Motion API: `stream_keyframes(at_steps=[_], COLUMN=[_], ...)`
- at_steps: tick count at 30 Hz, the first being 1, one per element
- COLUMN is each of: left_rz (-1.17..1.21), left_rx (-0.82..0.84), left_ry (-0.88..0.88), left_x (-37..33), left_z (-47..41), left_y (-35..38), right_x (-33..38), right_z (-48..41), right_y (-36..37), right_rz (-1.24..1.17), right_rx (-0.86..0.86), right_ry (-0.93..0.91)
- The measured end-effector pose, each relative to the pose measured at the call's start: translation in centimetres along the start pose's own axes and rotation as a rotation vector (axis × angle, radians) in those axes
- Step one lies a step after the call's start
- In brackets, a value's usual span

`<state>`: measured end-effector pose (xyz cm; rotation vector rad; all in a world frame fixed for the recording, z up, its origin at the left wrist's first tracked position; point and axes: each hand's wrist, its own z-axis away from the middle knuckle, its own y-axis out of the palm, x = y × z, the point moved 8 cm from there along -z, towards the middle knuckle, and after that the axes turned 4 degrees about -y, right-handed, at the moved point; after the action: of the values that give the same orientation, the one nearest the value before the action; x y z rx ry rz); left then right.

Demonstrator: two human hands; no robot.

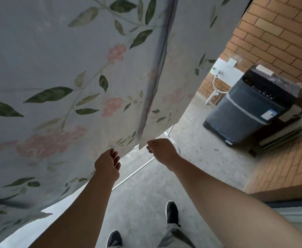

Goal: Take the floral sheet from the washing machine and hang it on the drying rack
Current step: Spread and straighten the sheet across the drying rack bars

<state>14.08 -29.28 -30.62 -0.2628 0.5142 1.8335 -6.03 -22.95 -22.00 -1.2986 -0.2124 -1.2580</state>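
The sheet (57, 68) hangs before me, hiding all but 2 thin bars of the rack (134, 173); my right hand (162, 151) pinches its lower corner; my left hand (108, 164) hangs loose-fingered at the hem, contact unclear.

The floral sheet (75, 77) is looking like thin woven cloth, matt and soft, its printed green leaves and pink blossoms giving off no shine. I am pinching a corner of that fabric with my right hand (162, 151). The drying rack (137, 170) is showing as slim white tubing with a smooth, coated finish. The washing machine (250, 108) is wearing glossy, wrinkled plastic film over its dark casing. The brick wall (280, 33) is looking rough and matt, and the concrete floor (146, 203) is looking dull and speckled.
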Motion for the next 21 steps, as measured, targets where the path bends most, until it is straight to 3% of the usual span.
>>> stream_keyframes(at_steps=[6,10,15,21], left_rz=[0.213,0.335,0.428,0.404], left_rx=[-0.063,-0.123,-0.217,-0.206], left_ry=[0.034,0.012,-0.016,0.009], left_x=[2.2,4.8,7.3,9.1], left_z=[-1.5,-2.1,-5.8,-16.7], left_y=[3.9,4.7,2.4,0.1], right_x=[-1.2,-3.6,-7.2,-14.3], right_z=[-6.5,-9.6,-11.5,-16.5], right_y=[-1.5,-0.3,4.9,12.9], right_rz=[0.099,0.071,-0.107,-0.501], right_rx=[0.163,0.264,0.347,0.301], right_ry=[-0.143,-0.105,0.083,0.342])
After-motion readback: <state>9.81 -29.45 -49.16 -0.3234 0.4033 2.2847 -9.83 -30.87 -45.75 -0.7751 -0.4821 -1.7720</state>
